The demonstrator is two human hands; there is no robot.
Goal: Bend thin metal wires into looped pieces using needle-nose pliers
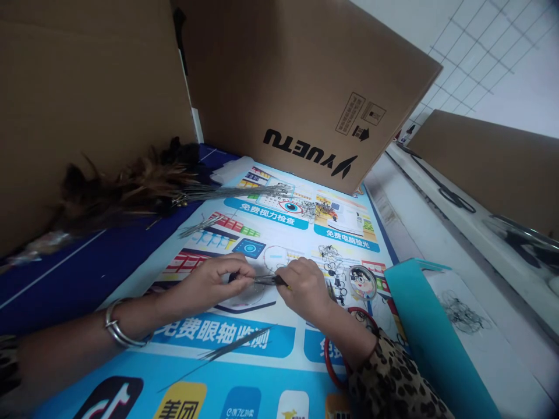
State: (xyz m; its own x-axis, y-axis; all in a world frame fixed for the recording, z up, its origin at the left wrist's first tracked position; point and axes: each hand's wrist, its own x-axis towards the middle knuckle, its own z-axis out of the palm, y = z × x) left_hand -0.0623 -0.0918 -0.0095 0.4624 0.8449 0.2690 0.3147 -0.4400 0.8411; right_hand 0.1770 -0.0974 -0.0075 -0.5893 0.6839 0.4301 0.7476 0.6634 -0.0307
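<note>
My left hand (218, 279) is closed in a pinch on a small dark piece at its fingertips, over the printed poster (271, 349) on the table. My right hand (305, 288) is closed round thin pliers (269, 280) whose tips point left and meet the left hand's fingers. A silver bangle (117, 331) sits on my left wrist and a red bangle (332, 361) on my right. A leopard-print sleeve covers my right forearm.
A bundle of dark feathers on wires (144, 186) lies at the left, with loose wires (231, 349) near my arms. Small metal rings (332, 267) are scattered right of my hands. Cardboard sheets (305, 87) stand behind. A teal tray (428, 331) sits at the right.
</note>
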